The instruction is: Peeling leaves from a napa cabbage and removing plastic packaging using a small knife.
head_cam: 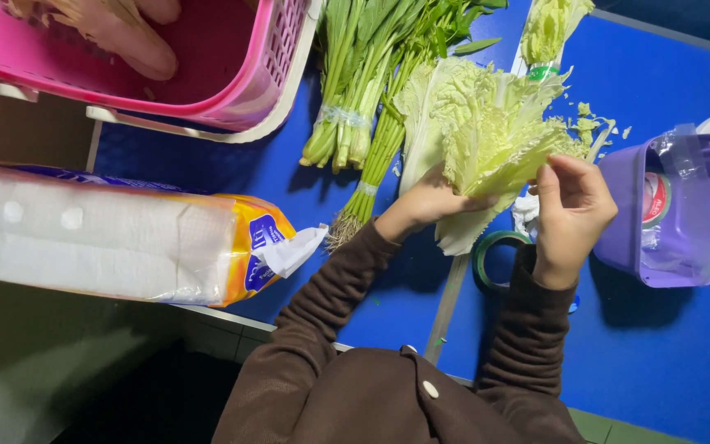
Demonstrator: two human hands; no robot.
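Cabbage leaves [486,131] sit at the centre of the head view, pale green and frilled, held just above the blue table [659,345] between your two hands. Your left hand [425,204] cups the white stalk end from below, fingers curled under the leaves and closed on them. Your right hand [570,210] is at the leaves' right edge, thumb and fingertips pinched together on the frilled margin; the rest of the hand is loosely curled. Both wrists come out of brown sleeves [322,304].

Just left of the cabbage lie two tied bundles of long green stalks [355,99], roots toward you, touching the cabbage's left side. Under your right forearm lies a green ring of tape [491,255], partly hidden. Small leaf scraps [597,123] lie on the table beyond your right hand.

Right of that hand stands a purple tub [684,214] with a clear film over its opening, near but not touching. At far left lies a wrapped pack of white paper rolls [108,247]. At upper left stands a pink basket [232,66], with another person's hand [117,29] inside it.
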